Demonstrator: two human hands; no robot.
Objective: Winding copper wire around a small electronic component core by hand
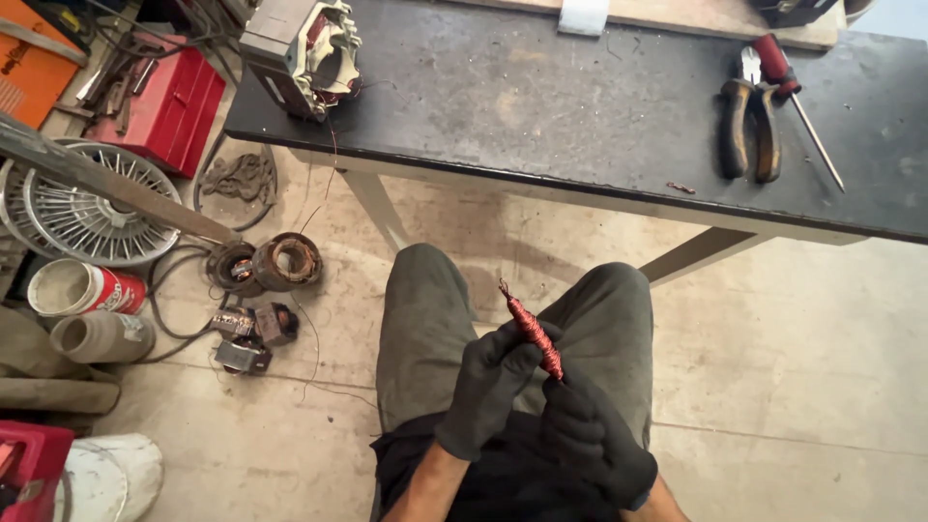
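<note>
The left hand (488, 387) wears a black glove. Its fingers are curled tight around a thin red bundle of wire (532, 329). The right hand (594, 435) also wears a black glove. It sits just below the left hand and pinches the low end of the same bundle. The bundle is tilted, and its top end sticks out above the left hand. Both hands are over the person's lap, between the knees.

Far above the hands is a dark table (580, 106). On it, up and to the right of the hands, lie pliers (749, 130) and a red screwdriver (793, 92), touching each other. Up and to the left of the hands, a motor part (304, 53) sits on the table corner. On the floor (793, 367), left of the hands, lie round motor rings (271, 263).
</note>
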